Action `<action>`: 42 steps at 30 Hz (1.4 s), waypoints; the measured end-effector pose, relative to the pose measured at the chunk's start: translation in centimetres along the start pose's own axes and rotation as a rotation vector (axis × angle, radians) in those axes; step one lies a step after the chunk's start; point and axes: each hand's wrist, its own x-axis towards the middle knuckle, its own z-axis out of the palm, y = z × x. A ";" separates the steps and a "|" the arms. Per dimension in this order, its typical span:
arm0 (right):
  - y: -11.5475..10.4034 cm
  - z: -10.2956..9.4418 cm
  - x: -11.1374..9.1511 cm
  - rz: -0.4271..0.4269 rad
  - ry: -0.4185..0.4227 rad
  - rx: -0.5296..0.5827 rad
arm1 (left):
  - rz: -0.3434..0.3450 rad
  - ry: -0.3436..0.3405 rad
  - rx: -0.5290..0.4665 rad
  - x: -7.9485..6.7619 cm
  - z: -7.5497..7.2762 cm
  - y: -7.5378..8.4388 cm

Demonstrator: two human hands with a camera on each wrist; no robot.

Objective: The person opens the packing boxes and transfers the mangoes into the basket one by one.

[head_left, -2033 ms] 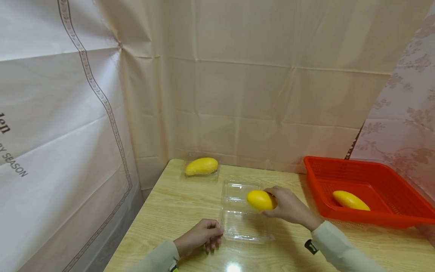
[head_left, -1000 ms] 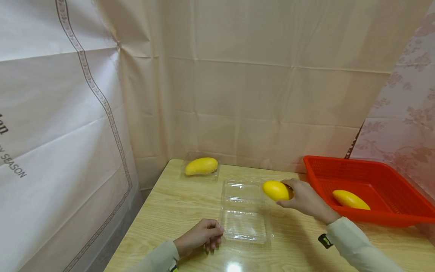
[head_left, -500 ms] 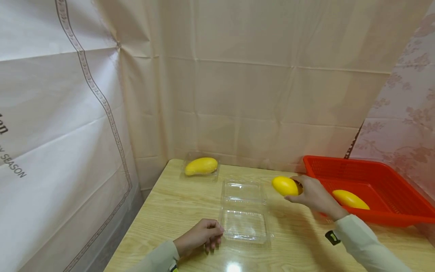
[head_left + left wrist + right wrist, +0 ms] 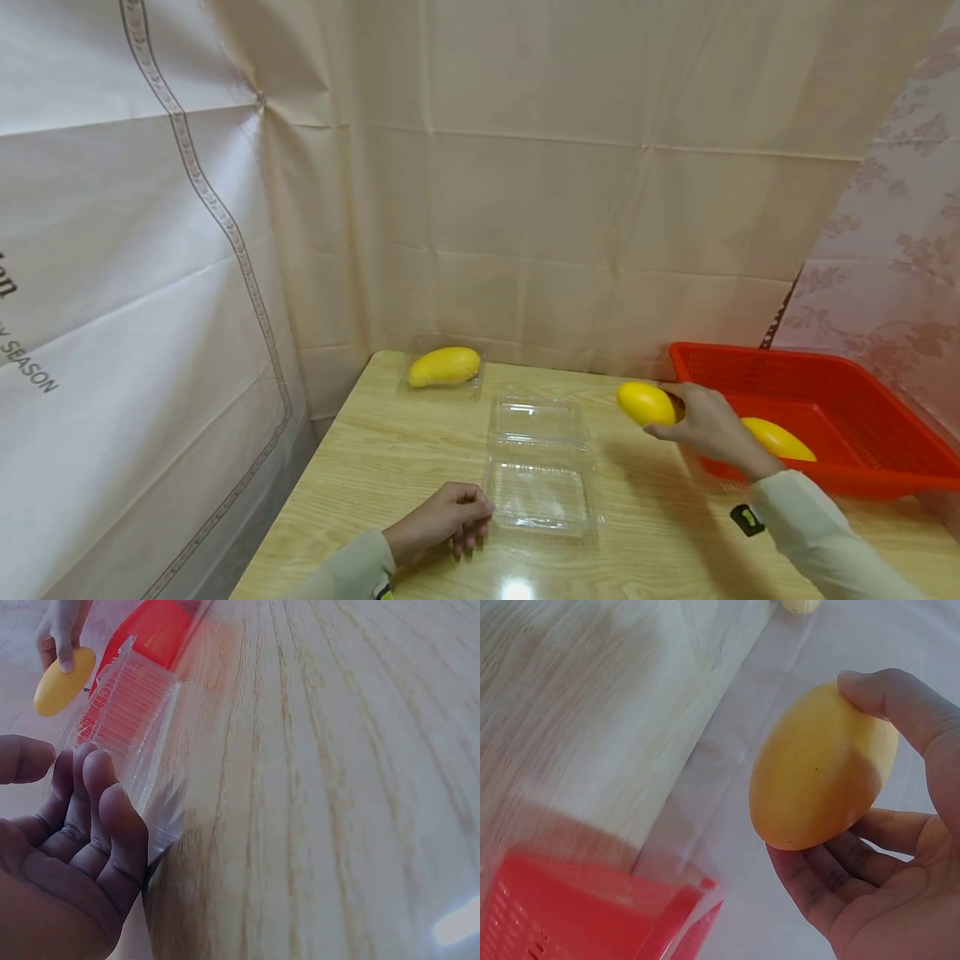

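Head: right hand (image 4: 708,427) grasps a yellow mango (image 4: 647,403), aloft between clear container (image 4: 542,500) and red basket (image 4: 832,418). Second mango (image 4: 778,440) in the basket; third mango (image 4: 445,367) in a clear box (image 4: 478,387) at the table's (image 4: 360,467) far left corner. Container lies open flat, presumably so both halves are reachable from above. Left hand (image 4: 446,518) at its left edge.

Left wrist: fingers curled, thumb close, at the rim; plastic too see-through to tell whether they pinch it. Position would suit steadying something so light.

Right wrist: thumb one side, curled fingers the other, probably because the rounded skin offers no edge.
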 end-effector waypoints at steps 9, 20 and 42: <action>1.2 -0.6 -0.3 0.064 -0.023 0.012 | 0.006 -0.006 -0.006 0.0 -0.1 0.0; 3.0 -1.5 -0.4 0.099 -0.012 -0.005 | -0.008 0.000 -0.005 0.0 -0.1 0.0; 4.6 -2.8 -0.7 0.140 0.010 0.000 | -0.014 0.011 -0.015 0.0 0.0 0.0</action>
